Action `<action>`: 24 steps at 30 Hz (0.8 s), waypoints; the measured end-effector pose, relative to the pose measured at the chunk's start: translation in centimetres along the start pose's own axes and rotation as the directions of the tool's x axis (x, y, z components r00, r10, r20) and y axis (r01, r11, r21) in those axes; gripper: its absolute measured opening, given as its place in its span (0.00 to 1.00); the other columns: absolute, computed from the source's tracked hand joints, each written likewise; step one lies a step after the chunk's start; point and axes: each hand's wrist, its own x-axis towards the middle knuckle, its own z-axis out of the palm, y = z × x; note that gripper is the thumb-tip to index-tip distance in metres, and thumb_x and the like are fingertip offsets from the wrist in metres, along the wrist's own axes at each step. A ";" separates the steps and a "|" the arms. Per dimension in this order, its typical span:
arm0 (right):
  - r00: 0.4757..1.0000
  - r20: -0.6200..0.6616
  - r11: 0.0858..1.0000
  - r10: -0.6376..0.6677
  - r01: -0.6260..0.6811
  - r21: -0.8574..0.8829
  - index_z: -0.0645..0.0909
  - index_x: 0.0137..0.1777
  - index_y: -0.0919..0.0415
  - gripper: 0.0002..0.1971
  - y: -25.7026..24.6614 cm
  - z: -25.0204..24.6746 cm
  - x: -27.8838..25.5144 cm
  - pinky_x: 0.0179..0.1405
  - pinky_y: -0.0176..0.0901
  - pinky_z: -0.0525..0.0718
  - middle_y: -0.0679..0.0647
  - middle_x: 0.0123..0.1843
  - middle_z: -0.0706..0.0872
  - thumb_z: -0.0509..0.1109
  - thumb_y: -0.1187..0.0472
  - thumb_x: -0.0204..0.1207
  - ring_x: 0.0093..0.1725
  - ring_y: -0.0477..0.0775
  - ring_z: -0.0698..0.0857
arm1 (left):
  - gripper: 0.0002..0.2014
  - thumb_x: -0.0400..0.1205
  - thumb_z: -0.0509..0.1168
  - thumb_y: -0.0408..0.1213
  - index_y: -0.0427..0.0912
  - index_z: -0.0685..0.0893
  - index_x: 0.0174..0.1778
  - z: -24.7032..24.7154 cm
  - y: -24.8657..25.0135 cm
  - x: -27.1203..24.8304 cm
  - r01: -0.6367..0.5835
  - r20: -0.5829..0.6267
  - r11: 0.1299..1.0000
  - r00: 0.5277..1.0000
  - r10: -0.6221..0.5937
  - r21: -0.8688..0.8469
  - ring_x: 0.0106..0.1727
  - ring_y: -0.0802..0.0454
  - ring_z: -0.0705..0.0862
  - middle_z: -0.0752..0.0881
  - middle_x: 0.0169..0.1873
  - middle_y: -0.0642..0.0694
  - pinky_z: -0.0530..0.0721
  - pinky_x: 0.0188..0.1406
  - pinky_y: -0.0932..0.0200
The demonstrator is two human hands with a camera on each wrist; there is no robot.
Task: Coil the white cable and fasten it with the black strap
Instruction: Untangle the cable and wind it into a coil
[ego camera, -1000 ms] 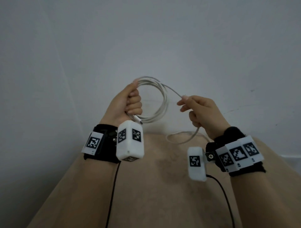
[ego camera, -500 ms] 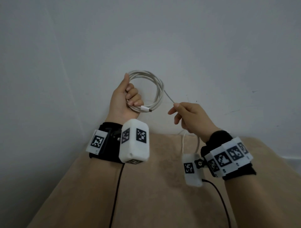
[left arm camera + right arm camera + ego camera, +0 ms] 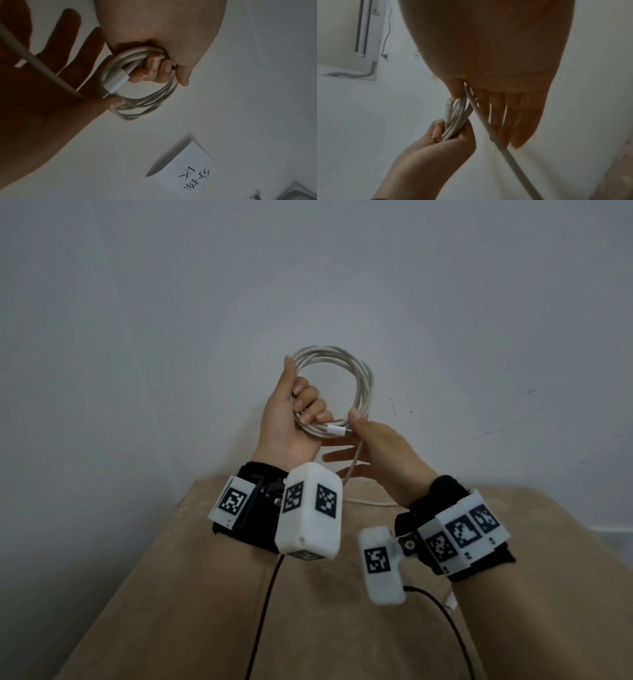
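My left hand (image 3: pixel 305 405) is raised in front of the wall and grips the white cable (image 3: pixel 363 378), wound into several loops. Its white connector (image 3: pixel 337 430) sticks out of the fist to the right. My right hand (image 3: pixel 346 440) is just below and right of the coil, fingers straight and spread. Its thumb rests at the coil's lower edge and pins the loose strand (image 3: pixel 505 152) against the forefinger. That strand (image 3: pixel 352 470) drops to the beige surface. In the left wrist view the fingers (image 3: pixel 154 70) curl round the loops (image 3: pixel 150 100). No black strap is in view.
A beige padded surface (image 3: pixel 308 628) lies below my arms, against a white wall (image 3: pixel 479 337). Black leads (image 3: pixel 263 611) hang from the wrist cameras. A small white piece (image 3: pixel 451 601) lies by my right forearm. A paper sign (image 3: pixel 187 167) and an air conditioner (image 3: pixel 351 33) are up on the walls.
My right hand has moved left up to the coil, laying another loop on it, and its fingers have straightened. My left hand has kept its grip. The hanging tail is shorter.
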 end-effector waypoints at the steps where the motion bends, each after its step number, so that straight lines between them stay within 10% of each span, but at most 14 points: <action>1: 0.999 -0.020 0.999 -0.024 0.025 0.036 0.83 0.54 0.61 0.20 0.0 0.0 0.0 0.44 0.49 0.86 0.56 0.50 0.89 0.54 0.49 0.86 0.48 0.56 0.89 | 0.25 0.85 0.56 0.55 0.47 0.65 0.24 0.1 -0.1 0.0 0.016 0.012 1.000 1.000 -0.016 -0.011 0.12 0.60 0.62 0.63 0.13 0.53 0.67 0.19 0.67; 9: 0.981 -0.168 0.946 -0.095 0.141 0.290 0.81 0.46 0.60 0.14 0.7 -0.3 0.5 0.56 0.57 0.82 0.55 0.46 0.87 0.56 0.57 0.86 0.50 0.55 0.85 | 0.24 0.85 0.57 0.51 0.43 0.68 0.24 0.6 -0.1 -0.5 0.110 0.051 0.984 0.992 -0.118 0.140 0.33 0.49 0.78 0.74 0.23 0.47 0.79 0.63 0.47; 16: 0.976 -0.176 0.937 -0.126 0.176 0.301 0.79 0.38 0.59 0.17 0.6 -1.4 0.7 0.63 0.59 0.81 0.61 0.59 0.88 0.54 0.58 0.87 0.61 0.63 0.86 | 0.18 0.84 0.61 0.49 0.45 0.76 0.30 -0.4 0.2 -0.7 0.103 -0.067 0.792 0.995 -0.078 0.602 0.47 0.49 0.82 0.83 0.39 0.44 0.78 0.58 0.53; 24: 0.988 -0.077 0.979 -0.133 0.143 0.144 0.76 0.38 0.61 0.17 0.4 -1.2 0.4 0.55 0.60 0.85 0.61 0.44 0.89 0.53 0.59 0.87 0.47 0.62 0.86 | 0.08 0.83 0.61 0.26 0.32 0.80 0.38 -1.4 0.7 -0.4 -0.054 -0.118 0.765 0.979 0.168 0.642 0.35 0.48 0.87 0.84 0.30 0.40 0.88 0.48 0.54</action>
